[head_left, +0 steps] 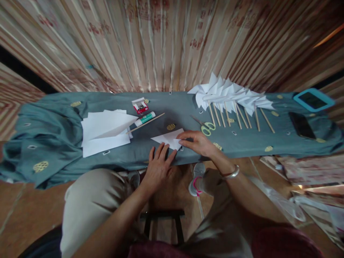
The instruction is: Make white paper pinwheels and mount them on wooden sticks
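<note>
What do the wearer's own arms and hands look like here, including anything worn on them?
The left hand and right hand are ungloved. A shiny, silver-coloured bracelet circles the right wrist; none shows on the left. No sleeves cover the visible forearms.

Silver bracelet [235, 172], beige trousers [87, 208], grey shoes [199, 170].

The right hand [197, 141] hides some of the pointed, folded white paper [167, 138]. Past the left hand [158, 166], I can't name tiny grey bits [141, 107] in the red-and-white cardboard box [142, 111].
</note>
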### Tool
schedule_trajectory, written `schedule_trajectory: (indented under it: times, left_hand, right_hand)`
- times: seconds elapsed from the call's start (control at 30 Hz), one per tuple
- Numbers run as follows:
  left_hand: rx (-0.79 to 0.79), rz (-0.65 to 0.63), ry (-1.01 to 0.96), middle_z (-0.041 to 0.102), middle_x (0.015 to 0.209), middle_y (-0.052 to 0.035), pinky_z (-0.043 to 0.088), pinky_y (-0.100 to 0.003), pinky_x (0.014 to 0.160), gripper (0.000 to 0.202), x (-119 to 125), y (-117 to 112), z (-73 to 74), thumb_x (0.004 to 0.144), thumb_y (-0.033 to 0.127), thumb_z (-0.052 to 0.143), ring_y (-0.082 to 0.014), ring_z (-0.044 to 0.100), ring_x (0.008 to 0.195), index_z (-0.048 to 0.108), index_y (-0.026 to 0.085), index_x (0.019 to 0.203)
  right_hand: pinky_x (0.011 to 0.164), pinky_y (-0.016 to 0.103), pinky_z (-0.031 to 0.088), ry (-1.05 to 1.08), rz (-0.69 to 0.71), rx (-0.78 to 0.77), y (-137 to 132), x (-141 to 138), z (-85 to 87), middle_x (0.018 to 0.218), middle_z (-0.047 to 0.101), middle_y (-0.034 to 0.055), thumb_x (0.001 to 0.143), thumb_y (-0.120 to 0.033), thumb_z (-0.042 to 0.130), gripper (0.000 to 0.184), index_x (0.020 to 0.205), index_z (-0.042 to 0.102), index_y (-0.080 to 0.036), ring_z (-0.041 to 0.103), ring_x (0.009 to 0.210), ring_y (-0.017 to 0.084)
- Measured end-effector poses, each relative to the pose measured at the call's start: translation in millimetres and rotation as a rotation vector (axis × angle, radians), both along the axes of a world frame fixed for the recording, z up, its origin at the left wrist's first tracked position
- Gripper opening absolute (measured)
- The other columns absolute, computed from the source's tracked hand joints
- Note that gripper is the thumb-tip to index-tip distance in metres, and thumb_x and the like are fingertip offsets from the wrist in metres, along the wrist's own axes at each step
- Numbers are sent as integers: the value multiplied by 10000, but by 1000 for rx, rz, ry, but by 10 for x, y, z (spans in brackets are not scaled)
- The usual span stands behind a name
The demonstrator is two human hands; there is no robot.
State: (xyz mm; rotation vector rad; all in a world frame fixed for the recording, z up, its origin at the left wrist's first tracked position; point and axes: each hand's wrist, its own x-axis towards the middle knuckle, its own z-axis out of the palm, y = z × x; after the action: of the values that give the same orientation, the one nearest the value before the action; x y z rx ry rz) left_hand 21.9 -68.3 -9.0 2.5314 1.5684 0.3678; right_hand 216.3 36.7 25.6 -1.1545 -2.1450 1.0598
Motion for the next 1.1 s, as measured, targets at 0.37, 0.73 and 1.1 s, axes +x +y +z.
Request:
schedule_trajectory:
  times: [0.37, 0.73, 1.1]
  left_hand:
    - [-39, -18, -21, 392, 1503, -198, 229, -613, 1129, 615, -10, -5, 9, 854, 244, 600, -360, 275, 1432, 396, 127, 1423]
    - [-71, -74, -55, 398, 1497, -223, 227, -658, 1111, 609, 38, -44, -3, 844, 246, 629, -346, 313, 1424, 418, 142, 1406]
    - [-65, -85, -91, 426, 1480, -218, 203, -634, 1125, 559, 24, -58, -2, 872, 228, 582, -320, 349, 1408, 414, 120, 1393]
  right_hand:
    - [735, 290, 489, -35, 57, -175, 17, -5, 97, 822, 739, 33, 812, -284, 637, 168, 856, 739, -158, 654, 781, 176]
    - [736, 286, 504, -26, -1, -94, -13, -94, 28, 870, 753, 24, 851, -284, 608, 164, 890, 742, -197, 669, 795, 174]
    - [822, 331, 534, -25, -33, -53, 58, -285, -101, 965, 755, 63, 842, -224, 617, 207, 1021, 713, -185, 701, 876, 195]
